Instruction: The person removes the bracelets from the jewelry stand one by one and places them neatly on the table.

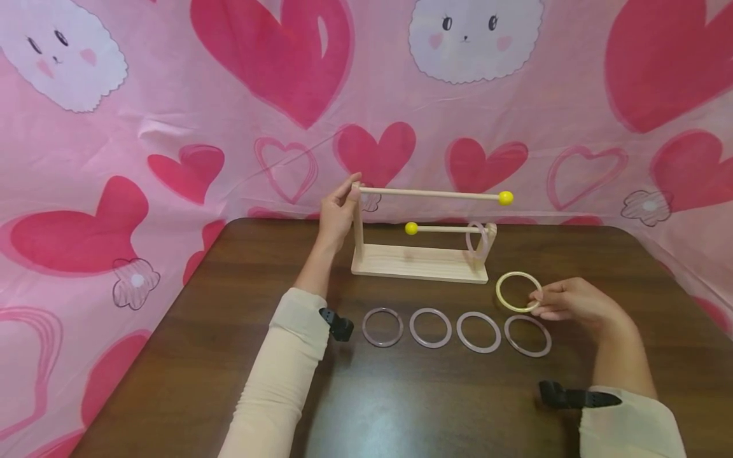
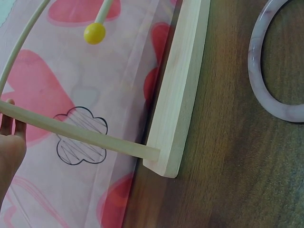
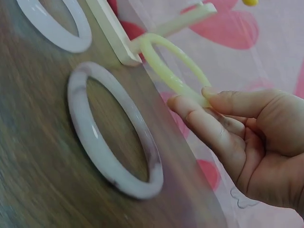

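Note:
At the top of the left post of a wooden bangle stand [image 1: 420, 262], my left hand [image 1: 338, 216] grips the wood between thumb and fingers. In the left wrist view only part of that hand [image 2: 10, 147] shows, at the left edge. My right hand [image 1: 578, 304] pinches a pale yellow bangle [image 1: 518, 273] by its right side, raised over the table. The right wrist view has the yellow bangle [image 3: 164, 71] between thumb and fingertips. One pale lilac bangle [image 1: 471, 242] hangs on the stand's lower rod, close to the right post.
Several lilac and whitish bangles lie in a row on the brown table [image 1: 435, 407], among them a rightmost bangle [image 1: 528, 353] below the right hand. Yellow balls cap the upper rod [image 1: 429, 193] and the lower rod [image 1: 441, 229]. Behind hangs a pink heart-patterned cloth [image 1: 378, 95].

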